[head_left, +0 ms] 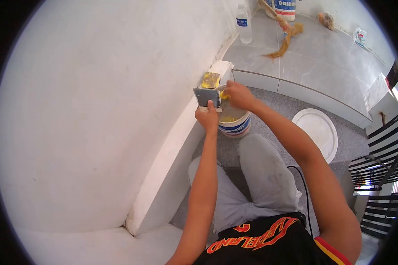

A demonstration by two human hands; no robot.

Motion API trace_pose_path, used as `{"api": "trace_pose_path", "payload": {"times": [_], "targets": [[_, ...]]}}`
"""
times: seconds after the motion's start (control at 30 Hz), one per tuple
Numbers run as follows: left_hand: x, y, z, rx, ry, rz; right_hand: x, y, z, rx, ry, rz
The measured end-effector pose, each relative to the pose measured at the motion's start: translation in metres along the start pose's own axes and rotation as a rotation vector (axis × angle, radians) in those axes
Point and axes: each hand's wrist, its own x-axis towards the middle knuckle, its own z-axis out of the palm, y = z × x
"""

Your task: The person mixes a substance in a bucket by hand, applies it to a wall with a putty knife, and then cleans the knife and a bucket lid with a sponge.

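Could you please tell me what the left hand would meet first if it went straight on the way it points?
Probably the yellow-smeared square piece, just beyond the dark plate that the left hand holds, though depth is unclear.

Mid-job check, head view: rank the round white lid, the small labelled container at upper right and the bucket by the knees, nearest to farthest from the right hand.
From the right hand:
1. Bucket: just below the hand.
2. Round white lid: off to the right, lying flat.
3. Small labelled container: farthest, at upper right.
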Motion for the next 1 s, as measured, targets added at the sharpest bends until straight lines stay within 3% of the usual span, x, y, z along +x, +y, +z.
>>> {"api": "trace_pose_path", "payload": {"times": [0.03, 0.1, 0.13, 0.2, 0.33, 0.4, 0.47, 0.53, 0.6, 0.63, 0.7, 0.73, 0.8, 0.83, 0.87, 0.9, 1.0], "targets": [[-0.001, -0.004, -0.001, 0.003, -0.004, -0.039, -0.003, -0.002, -0.001, 0.006, 0.001, 0.006], [0.006, -0.008, 0.000, 0.001, -0.003, -0.067, 0.001, -0.005, -0.005, 0.174, 0.292, 0.221], [0.006, -0.010, 0.001, -0.042, -0.014, -0.067, 0.000, -0.012, -0.003, 0.171, 0.291, 0.220], [0.001, -0.008, 0.000, -0.084, -0.040, -0.076, -0.012, -0.025, 0.004, 0.235, 0.110, -0.066], [0.001, -0.001, -0.008, -0.159, -0.138, -0.118, 0.001, 0.000, 0.023, 0.139, 0.171, 0.040], [0.003, 0.001, -0.007, -0.135, -0.151, -0.085, 0.011, 0.009, 0.017, -0.026, 0.224, 0.231], [0.001, 0.008, -0.009, -0.203, -0.146, -0.159, 0.011, 0.004, 0.012, 0.048, 0.323, 0.215], [0.002, 0.007, -0.009, -0.177, -0.131, -0.111, 0.007, -0.002, 0.011, 0.122, 0.414, 0.198], [0.000, 0.000, -0.009, -0.144, -0.127, -0.073, -0.005, -0.008, 0.012, 0.076, 0.216, -0.036], [0.002, -0.006, -0.010, -0.161, -0.157, -0.053, -0.005, -0.006, 0.011, 0.078, 0.214, -0.031], [0.005, -0.005, -0.010, -0.174, -0.185, -0.021, 0.005, -0.001, 0.004, -0.349, 0.000, 0.128], [0.003, 0.004, -0.013, -0.182, -0.166, -0.067, 0.009, -0.011, 0.001, -0.346, 0.005, 0.129], [-0.001, 0.010, -0.011, -0.193, -0.150, -0.122, 0.012, -0.032, 0.002, -0.402, -0.359, 0.086], [-0.001, 0.008, -0.010, -0.270, -0.100, -0.177, 0.009, -0.027, 0.005, -0.403, -0.360, 0.089], [0.001, 0.007, -0.009, -0.347, -0.046, -0.227, 0.007, -0.019, 0.012, -0.371, -0.508, 0.112], [0.002, 0.011, -0.010, -0.346, -0.045, -0.219, 0.006, -0.009, 0.023, -0.337, -0.653, 0.133], [0.001, 0.019, -0.009, -0.353, -0.034, -0.207, 0.005, 0.028, 0.083, -0.341, -0.789, 0.053]]}}
